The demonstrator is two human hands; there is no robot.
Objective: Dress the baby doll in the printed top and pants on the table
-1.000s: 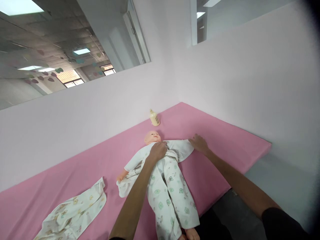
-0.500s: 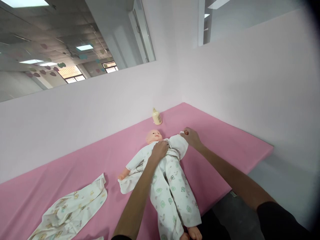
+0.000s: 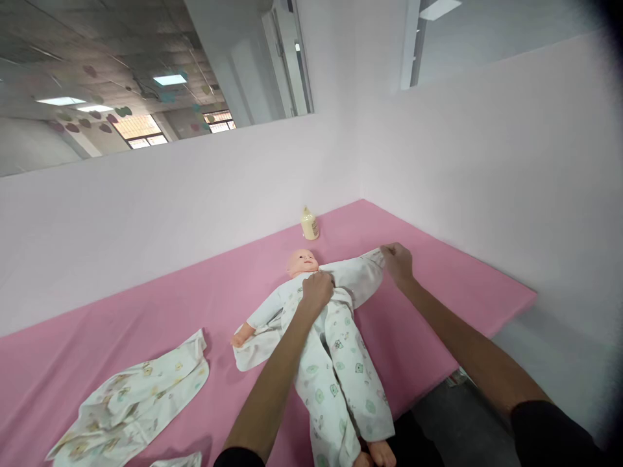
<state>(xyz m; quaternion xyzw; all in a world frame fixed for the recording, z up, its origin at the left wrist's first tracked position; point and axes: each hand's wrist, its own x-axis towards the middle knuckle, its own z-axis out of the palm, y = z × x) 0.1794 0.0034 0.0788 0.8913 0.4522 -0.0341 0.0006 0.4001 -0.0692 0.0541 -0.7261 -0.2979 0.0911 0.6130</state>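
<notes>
A baby doll (image 3: 304, 261) lies on its back, in patterned white trousers (image 3: 341, 363) and a white top. My left hand (image 3: 318, 290) is closed at the doll's chest, on the front of its clothing; the exact edge it grips is hidden. My right hand (image 3: 398, 263) pinches the end of a white sleeve (image 3: 363, 275), which is stretched out to the right of the doll. No doll hand shows at that sleeve's end. The doll's other hand (image 3: 242, 335) shows at the left, resting over a loose white cloth flap (image 3: 256, 351).
A patterned white baby garment (image 3: 141, 402) lies on the pink padded table (image 3: 233, 266) at the left, with another bit of cloth (image 3: 180, 460) at the bottom edge. A cream pump bottle (image 3: 309, 224) stands by the back wall. Walls border the table behind and right.
My right hand has moved to the right, drawing the sleeve out longer and straighter. The left hand stays at the chest, and the view has shifted slightly.
</notes>
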